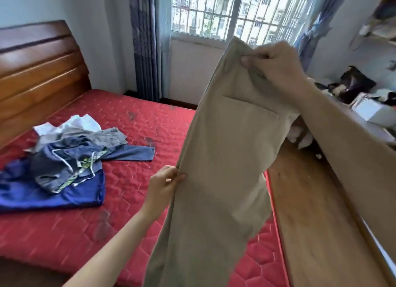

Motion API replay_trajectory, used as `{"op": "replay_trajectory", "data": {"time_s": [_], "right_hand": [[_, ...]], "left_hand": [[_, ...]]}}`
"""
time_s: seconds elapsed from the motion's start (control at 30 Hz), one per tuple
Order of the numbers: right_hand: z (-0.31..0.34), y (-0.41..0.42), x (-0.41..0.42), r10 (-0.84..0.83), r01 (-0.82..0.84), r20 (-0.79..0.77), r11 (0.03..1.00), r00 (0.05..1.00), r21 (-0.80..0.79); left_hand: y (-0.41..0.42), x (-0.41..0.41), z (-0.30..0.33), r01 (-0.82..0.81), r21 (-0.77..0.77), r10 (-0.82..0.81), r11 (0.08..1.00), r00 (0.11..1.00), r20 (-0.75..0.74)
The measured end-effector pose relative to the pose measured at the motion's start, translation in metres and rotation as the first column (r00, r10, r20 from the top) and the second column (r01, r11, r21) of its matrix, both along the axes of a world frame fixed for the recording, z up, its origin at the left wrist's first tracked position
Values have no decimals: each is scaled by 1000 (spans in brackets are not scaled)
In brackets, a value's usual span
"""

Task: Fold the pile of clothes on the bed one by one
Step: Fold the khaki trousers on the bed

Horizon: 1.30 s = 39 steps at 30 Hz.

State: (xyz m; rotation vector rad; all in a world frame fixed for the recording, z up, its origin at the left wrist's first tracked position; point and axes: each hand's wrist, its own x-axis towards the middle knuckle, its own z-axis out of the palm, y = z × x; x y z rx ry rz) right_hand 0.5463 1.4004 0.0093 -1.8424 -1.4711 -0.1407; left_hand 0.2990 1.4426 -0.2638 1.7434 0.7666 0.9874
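Our left hand [166,182] pinches the side seam of the beige trousers [222,158], and our right hand [276,66] grips their waistband high up.

Both hands are closed on the cloth, so the trousers hang in the air in front of us, above the near edge of the red mattress [70,233], pocket side toward us. We think the long legs can twist or drag on the wooden bed frame [310,211] if we lower them without lining up the seams, and then the fold will be crooked. Farther left on the mattress lies the pile of clothes [64,156], not yet folded. Far right, a white box [372,112] stands on a cluttered shelf; we cannot tell its contents.
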Motion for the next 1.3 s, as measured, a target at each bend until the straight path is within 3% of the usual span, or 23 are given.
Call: {"op": "replay_trajectory", "data": {"time_s": [0.23, 0.53, 0.77, 1.0, 1.13, 1.3], "right_hand": [[-123, 81, 23, -21, 11, -68, 989, 997, -146], [-239, 189, 82, -70, 53, -63, 969, 996, -240], [-367, 314, 193, -104, 1, -253, 926, 962, -378], [-548, 467, 304, -108, -52, -272, 852, 956, -521], [-611, 560, 337, -76, -67, -234, 834, 969, -547], [-676, 662, 353, -74, 29, -59, 831, 995, -555]], "left_hand": [[49, 10, -102, -82, -106, 53, 991, 967, -251], [128, 61, -188, -99, -230, 9, 968, 931, -365], [220, 147, -282, -280, -235, 139, 931, 866, -481], [331, 233, -416, -416, -142, 237, 898, 730, -641], [396, 274, -467, -459, -86, 307, 884, 710, -634], [469, 316, -524, -404, 273, 470, 873, 543, -696]]}}
